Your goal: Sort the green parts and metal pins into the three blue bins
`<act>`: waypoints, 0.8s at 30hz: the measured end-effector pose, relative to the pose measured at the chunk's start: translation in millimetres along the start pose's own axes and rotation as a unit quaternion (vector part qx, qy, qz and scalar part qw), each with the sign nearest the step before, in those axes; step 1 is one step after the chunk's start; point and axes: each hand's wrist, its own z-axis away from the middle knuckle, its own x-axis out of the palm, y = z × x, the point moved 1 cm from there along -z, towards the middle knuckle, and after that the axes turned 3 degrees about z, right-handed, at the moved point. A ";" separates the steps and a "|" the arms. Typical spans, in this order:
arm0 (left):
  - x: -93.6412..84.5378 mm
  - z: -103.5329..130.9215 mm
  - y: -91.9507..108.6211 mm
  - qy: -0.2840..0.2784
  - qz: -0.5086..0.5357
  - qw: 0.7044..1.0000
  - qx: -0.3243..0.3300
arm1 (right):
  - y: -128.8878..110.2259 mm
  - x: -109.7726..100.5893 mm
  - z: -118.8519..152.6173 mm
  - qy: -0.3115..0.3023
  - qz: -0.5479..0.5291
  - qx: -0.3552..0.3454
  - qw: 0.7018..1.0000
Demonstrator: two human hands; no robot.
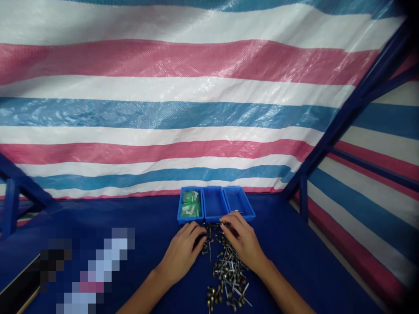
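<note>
A loose pile of small metal pieces (232,268), with brass-coloured heads and thin silvery shanks, lies on the dark blue table. Along its left side is my left hand (185,248), fingers bent and the thumb a little apart, the tips close to a few scattered pieces. My right hand (244,240) reaches over the far end of the pile. Its thumb and fingers pinch a small brass-headed metal piece (222,222) just before the middle bin. My right palm hides part of the pile.
Three blue plastic bins joined in a row stand behind my hands. The left bin (179,213) holds green-and-white packets; the middle bin (214,203) and right bin (238,200) are beside it. Striped sheeting (163,113) hangs behind, with blue frame bars (347,113). Blurred items lie left.
</note>
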 end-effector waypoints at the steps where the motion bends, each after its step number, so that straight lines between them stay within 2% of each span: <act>1: 0.4 0.1 -0.4 0.001 -0.001 1.000 0.001 | 0.0 0.1 0.2 -0.001 -0.002 -0.001 1.000; 5: 0.5 0.4 -1.0 0.003 0.000 1.000 0.002 | 3.1 2.3 -0.1 0.009 -0.033 0.013 0.999; 8: -0.4 0.2 -0.5 0.000 0.000 1.000 0.000 | 8.2 6.3 -2.8 0.011 -0.119 0.072 0.990; 11: -1.0 -0.4 0.4 -0.004 -0.001 1.000 -0.003 | 12.8 11.5 -6.0 -0.006 -0.244 0.158 0.957; 14: -1.2 -0.8 1.1 -0.002 -0.002 1.000 -0.004 | 13.7 14.5 -8.0 -0.009 -0.313 0.192 0.930; 19: -0.8 -0.9 1.3 -0.002 0.001 1.000 -0.001 | 13.9 16.2 -7.2 -0.014 -0.343 0.203 0.917; 24: -0.7 -0.3 0.8 -0.004 0.000 1.000 -0.003 | 17.3 16.2 -5.9 0.006 -0.311 0.195 0.930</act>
